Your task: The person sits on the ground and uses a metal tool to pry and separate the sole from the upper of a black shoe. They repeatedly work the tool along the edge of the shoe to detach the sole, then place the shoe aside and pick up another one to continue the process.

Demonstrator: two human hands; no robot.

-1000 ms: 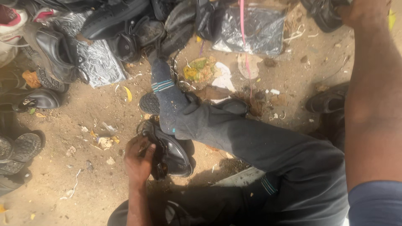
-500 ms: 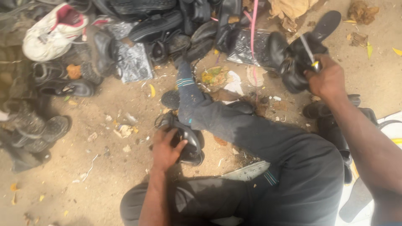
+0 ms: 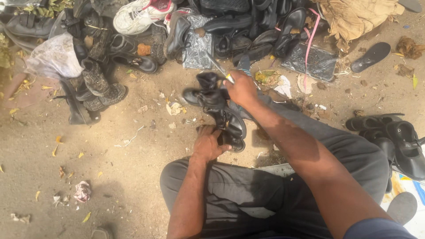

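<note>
Black shoes point(image 3: 221, 117), two of them pressed together, sit above the person's knee over the sandy ground point(image 3: 88, 177). Left hand point(image 3: 210, 144) is closed around the lower shoe's heel end. Right hand point(image 3: 241, 88) is curled shut on a thin metal tool point(image 3: 217, 66) at the upper shoe's top. Behind them lies a heap of shoes point(image 3: 230, 26), with a white sneaker point(image 3: 141, 15) and a pale plastic bag point(image 3: 55, 57) whose contents cannot be made out. More black sandals point(image 3: 398, 137) lie to the right.
</note>
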